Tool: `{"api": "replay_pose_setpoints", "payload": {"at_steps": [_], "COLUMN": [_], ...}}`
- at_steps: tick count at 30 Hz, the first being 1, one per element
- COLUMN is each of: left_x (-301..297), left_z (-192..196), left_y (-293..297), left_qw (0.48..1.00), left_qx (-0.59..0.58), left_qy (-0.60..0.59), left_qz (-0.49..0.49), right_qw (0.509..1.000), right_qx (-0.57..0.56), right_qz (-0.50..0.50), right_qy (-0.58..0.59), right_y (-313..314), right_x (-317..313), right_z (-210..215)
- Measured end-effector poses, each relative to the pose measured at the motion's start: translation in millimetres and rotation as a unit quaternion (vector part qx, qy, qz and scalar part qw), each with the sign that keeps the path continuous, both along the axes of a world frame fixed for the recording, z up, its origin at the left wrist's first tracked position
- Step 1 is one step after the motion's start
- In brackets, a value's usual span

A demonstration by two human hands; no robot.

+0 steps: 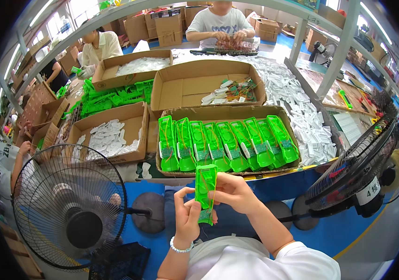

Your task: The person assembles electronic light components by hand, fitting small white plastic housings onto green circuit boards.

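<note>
A green casing (205,189) with a small circuit board and wiring at its lower end stands at the lower centre of the frame. The left hand (188,217) grips its lower left side between thumb and fingers; a beaded bracelet (181,246) circles that wrist. The right hand (234,191), fingers bent, touches the casing's right edge; whether it pinches anything cannot be told. Just above, a cardboard box (274,111) holds a row of similar green casings (229,140). At upper centre, a second box (185,86) contains wired boards (239,88). White pieces (302,102) heap at centre right. Fans (71,210) flank the lower left and right. Two co-workers (220,23) sit along the top.
</note>
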State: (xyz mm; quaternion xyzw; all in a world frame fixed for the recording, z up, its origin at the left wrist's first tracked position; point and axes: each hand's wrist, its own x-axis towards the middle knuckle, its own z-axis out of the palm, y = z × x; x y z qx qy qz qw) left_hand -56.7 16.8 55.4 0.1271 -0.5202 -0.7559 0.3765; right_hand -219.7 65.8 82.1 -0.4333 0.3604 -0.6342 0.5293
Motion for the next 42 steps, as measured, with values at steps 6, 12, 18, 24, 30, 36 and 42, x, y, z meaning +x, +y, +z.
{"api": "replay_pose_setpoints", "payload": {"at_steps": [6, 12, 18, 24, 30, 36, 42], "left_x": [-7, 2, 46, 66, 91, 96, 97], "left_z": [-18, -1, -17, -33, -38, -14, 24], "left_y": [-2, -25, -61, -41, -31, -58, -82], "left_qw": [0.996, 0.974, 0.950, 0.965, 0.947, 0.937, 0.940], "left_qx": [0.023, 0.072, 0.098, 0.115, 0.170, 0.162, 0.165], "left_qy": [0.077, 0.178, 0.241, 0.172, 0.173, 0.246, 0.197], "left_qz": [0.031, 0.118, 0.174, 0.164, 0.211, 0.190, 0.224], "right_qw": [0.991, 0.986, 0.808, 0.724, 0.651, 0.784, 0.915], "right_qx": [-0.039, 0.049, -0.099, -0.030, 0.036, 0.006, -0.117], "right_qz": [-0.127, 0.044, 0.062, 0.058, 0.095, -0.003, 0.020], "right_qy": [0.021, 0.153, 0.578, 0.687, 0.752, 0.620, 0.384], "right_y": [-23, -72, -192, -345, -398, -403, -298], "right_x": [22, 33, 35, 78, 127, 95, 84], "right_z": [1, 57, 102, 48, -9, -13, 89]}}
